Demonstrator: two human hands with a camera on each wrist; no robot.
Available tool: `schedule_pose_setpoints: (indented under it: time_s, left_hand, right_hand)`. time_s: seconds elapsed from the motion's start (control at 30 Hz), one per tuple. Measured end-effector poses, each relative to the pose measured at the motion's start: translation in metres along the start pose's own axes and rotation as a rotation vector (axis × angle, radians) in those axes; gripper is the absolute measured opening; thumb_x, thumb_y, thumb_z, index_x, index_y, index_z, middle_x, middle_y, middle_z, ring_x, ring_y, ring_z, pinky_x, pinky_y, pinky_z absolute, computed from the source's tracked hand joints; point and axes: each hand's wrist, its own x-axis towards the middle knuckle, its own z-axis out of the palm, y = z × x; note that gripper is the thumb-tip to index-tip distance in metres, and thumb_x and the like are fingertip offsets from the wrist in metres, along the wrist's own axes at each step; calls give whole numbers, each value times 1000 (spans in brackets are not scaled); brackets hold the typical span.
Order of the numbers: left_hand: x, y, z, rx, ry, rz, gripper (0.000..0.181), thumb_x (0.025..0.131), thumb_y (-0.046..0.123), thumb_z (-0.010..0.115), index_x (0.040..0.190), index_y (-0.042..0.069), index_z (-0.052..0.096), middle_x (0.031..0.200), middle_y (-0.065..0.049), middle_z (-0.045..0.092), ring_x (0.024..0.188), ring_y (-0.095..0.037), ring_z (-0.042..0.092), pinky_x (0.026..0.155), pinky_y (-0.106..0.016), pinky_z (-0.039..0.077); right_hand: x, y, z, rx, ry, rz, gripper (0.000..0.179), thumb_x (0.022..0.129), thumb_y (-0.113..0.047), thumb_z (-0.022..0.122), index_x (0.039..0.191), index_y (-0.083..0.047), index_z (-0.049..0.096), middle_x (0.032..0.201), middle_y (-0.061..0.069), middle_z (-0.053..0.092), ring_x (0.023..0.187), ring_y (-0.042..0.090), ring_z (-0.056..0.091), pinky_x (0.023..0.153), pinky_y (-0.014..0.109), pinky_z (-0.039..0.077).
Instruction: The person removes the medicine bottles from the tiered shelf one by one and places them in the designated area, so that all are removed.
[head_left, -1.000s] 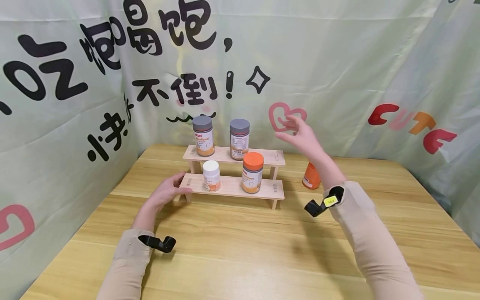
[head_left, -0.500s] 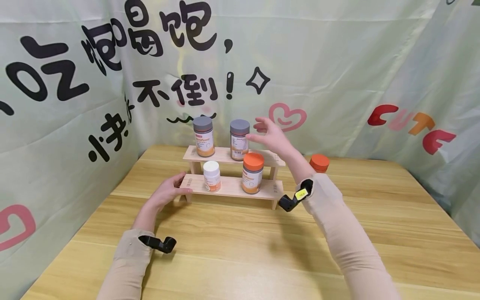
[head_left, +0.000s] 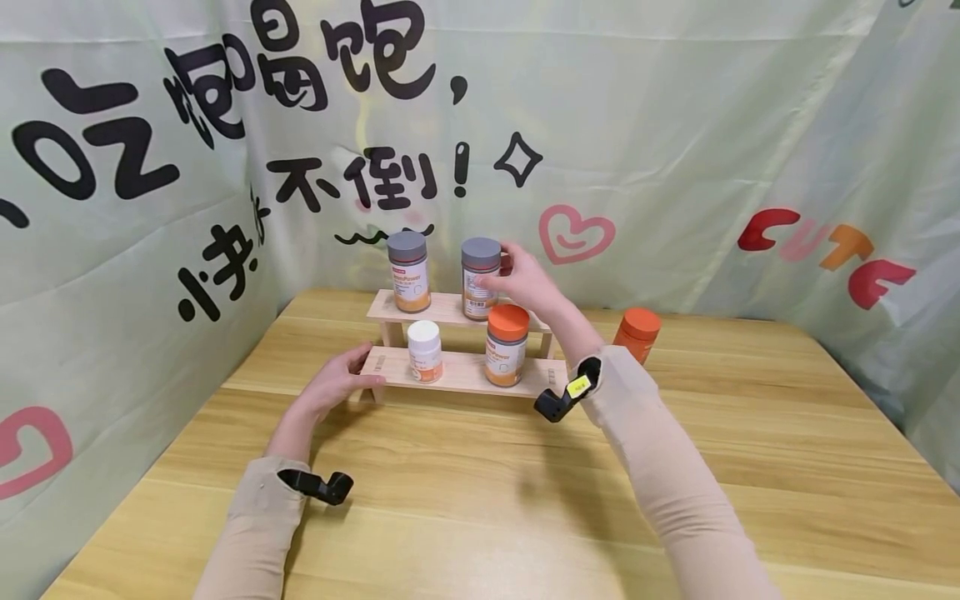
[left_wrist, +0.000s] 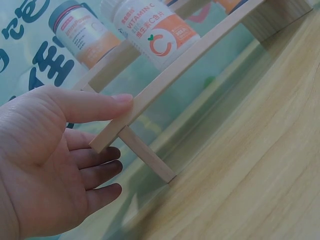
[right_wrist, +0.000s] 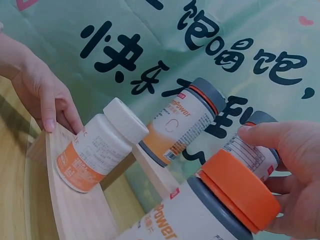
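A two-step wooden display stand (head_left: 457,372) carries several supplement bottles. My left hand (head_left: 335,385) grips the left end of its lower step, thumb (left_wrist: 107,106) on top and fingers below the board. On the upper step, my right hand (head_left: 531,283) holds the right grey-capped bottle (head_left: 480,252), thumb on its label and fingers round its far side. The other grey-capped bottle (head_left: 408,275) stands to its left. Below, a white vitamin C bottle (left_wrist: 155,35) and an orange-capped bottle (right_wrist: 240,187) stand on the lower step, the latter just under my right hand.
An orange bottle (head_left: 637,333) stands on the wooden table (head_left: 420,492) to the right of the stand, partly behind my right forearm. A printed cloth backdrop (head_left: 675,150) hangs behind and on both sides.
My right hand has moved left from over the right of the stand to the right grey-capped bottle and closed round it. The orange bottle behind the forearm shows more. My left hand stays put.
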Motion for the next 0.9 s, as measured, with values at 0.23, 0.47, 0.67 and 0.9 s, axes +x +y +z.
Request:
schedule_pose_setpoints:
  time_s: [0.23, 0.47, 0.67, 0.9]
  left_hand:
    - [0, 1, 1, -7, -1, -5, 87, 83, 19, 69, 145, -7, 14, 150, -24, 13, 137, -37, 16, 111, -46, 15]
    - [-1, 1, 2, -11, 0, -10, 86, 83, 19, 69, 145, -7, 14, 150, -25, 13, 137, -37, 16, 111, -47, 15]
    - [0, -1, 2, -19, 3, -10, 87, 82, 19, 70, 145, -6, 15, 150, -24, 14, 137, -36, 17, 111, -46, 16]
    - [1, -1, 1, -23, -2, -9, 87, 83, 18, 69, 145, -7, 14, 150, -24, 13, 137, -36, 16, 111, -45, 16]
  right_hand:
    - [1, -2, 4, -51, 11, 25, 66, 82, -22, 70, 137, -6, 37, 125, 13, 51, 110, 27, 48, 95, 40, 42]
    - [0, -2, 6, -93, 35, 30, 67, 82, -24, 70, 136, -4, 36, 126, 13, 51, 108, 27, 49, 94, 40, 43]
    - [-2, 0, 5, -88, 69, 37, 70, 81, -26, 72, 136, -4, 36, 125, 13, 51, 108, 26, 49, 93, 39, 44]
    - [-5, 1, -2, -76, 91, 28, 66, 81, -24, 72, 134, -4, 38, 122, 12, 52, 107, 25, 50, 92, 38, 44]
